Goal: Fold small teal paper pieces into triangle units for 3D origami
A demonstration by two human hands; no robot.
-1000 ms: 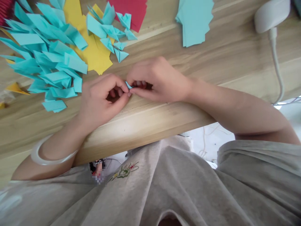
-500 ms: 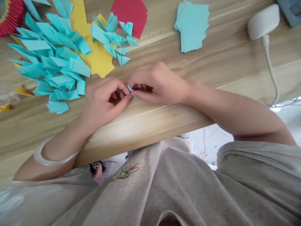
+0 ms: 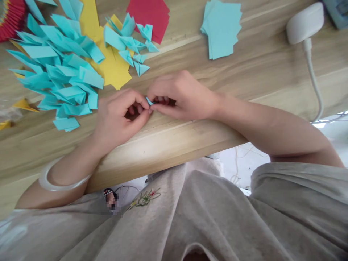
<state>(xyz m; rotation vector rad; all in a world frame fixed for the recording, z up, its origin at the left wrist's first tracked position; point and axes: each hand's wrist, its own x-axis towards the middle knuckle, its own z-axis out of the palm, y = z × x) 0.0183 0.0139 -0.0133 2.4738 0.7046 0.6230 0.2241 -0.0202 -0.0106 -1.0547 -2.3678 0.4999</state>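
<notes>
Near the table's front edge, a small blue piece of folded paper [image 3: 149, 102] is pinched between my fingertips; most of it is hidden by them. My left hand [image 3: 121, 117] closes on its left end with thumb and forefinger. From the other side, my right hand [image 3: 179, 96] pinches it with thumb and forefinger, the remaining fingers curled in. Both hands rest low over the wood, their tips touching or almost touching. Just beyond them lie several small folded blue triangles [image 3: 140, 68]. To the left of my left hand spreads a big heap of folded blue paper strips [image 3: 69, 72].
Yellow paper sheets [image 3: 115, 70] and a red paper stack [image 3: 150, 18] lie beyond my hands. A stack of flat blue paper [image 3: 221, 30] sits farther right. A white device with a cable [image 3: 306, 23] stands at the right. The wooden table [image 3: 174, 139] ends close to my body.
My hands keep the same pinch on the folded paper, with barely any movement. The whole view has shifted very slightly.
</notes>
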